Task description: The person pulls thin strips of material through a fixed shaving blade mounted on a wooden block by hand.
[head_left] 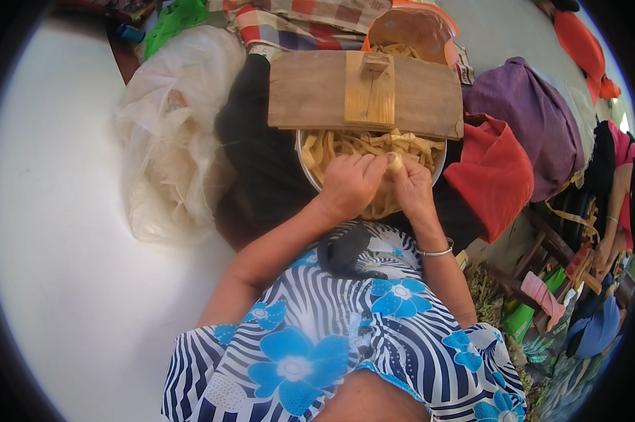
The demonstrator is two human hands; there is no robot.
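My left hand [352,184] and my right hand [413,184] meet over a round metal-rimmed bowl [313,178] in my lap. Pale yellow flat strips [335,145] fill the bowl; I cannot tell what they are made of. A small yellow coil of strip [395,162] shows at my right fingertips, pinched between thumb and fingers. My left fingers are curled closed against it, and what they grip is hidden. Just beyond my hands a wide wooden board [307,91], with a lighter piece and a small block [375,65] fixed on it, covers the bowl's far part.
An orange-edged bag [410,32] with more strips lies behind the board. A translucent plastic sack [180,141] stands at the left. Red cloth [489,176] and a purple bundle [532,126] lie at the right. Another person's arm [616,204] shows at the far right.
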